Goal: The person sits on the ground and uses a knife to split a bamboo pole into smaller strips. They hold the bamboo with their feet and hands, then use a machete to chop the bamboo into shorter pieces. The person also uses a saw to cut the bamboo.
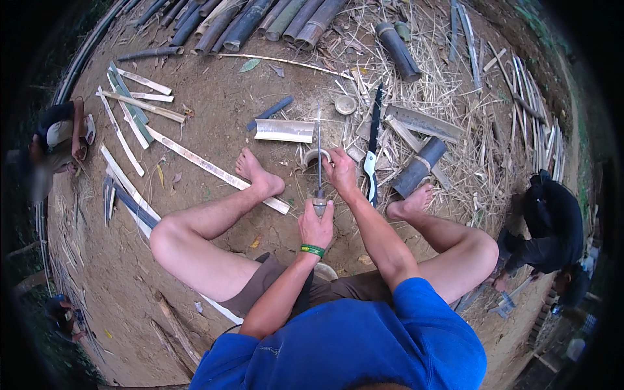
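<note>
My left hand (pixel 316 224), with a green wristband below it, is closed round the handle of a long, thin-bladed tool (pixel 319 146). Its blade points away from me and is seen nearly edge-on, so I cannot tell whether it is a knife or a file. Just right of the blade, the fingers of my right hand (pixel 341 172) pinch a short, curved bamboo piece (pixel 310 156). That piece sits against or right beside the blade; contact is hard to make out. Both hands are between my bent legs, above bare soil.
A white-and-black handled tool (pixel 371 170) lies right of my right hand. Around it are split bamboo (pixel 284 130), a dark bamboo tube (pixel 420 167) and shavings. Bamboo strips (pixel 188 156) lie left, poles (pixel 279 19) at the far side. Other people (pixel 552 224) crouch at both sides.
</note>
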Demonstrator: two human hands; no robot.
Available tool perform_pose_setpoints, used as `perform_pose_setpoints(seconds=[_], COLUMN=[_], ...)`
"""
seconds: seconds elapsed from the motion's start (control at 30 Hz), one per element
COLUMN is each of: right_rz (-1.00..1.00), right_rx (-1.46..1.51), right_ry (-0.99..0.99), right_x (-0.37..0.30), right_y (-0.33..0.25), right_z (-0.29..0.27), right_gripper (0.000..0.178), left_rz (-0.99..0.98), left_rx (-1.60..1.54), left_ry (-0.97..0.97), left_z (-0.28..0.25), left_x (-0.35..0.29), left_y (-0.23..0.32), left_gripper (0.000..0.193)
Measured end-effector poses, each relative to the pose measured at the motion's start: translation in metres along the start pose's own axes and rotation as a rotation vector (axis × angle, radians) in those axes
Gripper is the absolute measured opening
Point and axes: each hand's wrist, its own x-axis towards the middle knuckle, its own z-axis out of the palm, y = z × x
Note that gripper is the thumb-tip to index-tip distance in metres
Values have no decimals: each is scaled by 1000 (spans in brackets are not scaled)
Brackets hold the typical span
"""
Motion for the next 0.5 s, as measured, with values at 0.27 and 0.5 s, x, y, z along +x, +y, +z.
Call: perform_pose_setpoints(seconds=[0.27,0.5], right_rz=[-33,-46], right_rx=[-4,-29], right_ry=[21,32], right_x=[3,4], right_y=[2,8], right_z=[-1,1], right_gripper=[23,20], left_rz=[-32,-23], left_rx=[20,22], left_ry=[9,26], left_z=[12,13], left_x=[8,8], left_y=[-9,-10], left_gripper=[33,33])
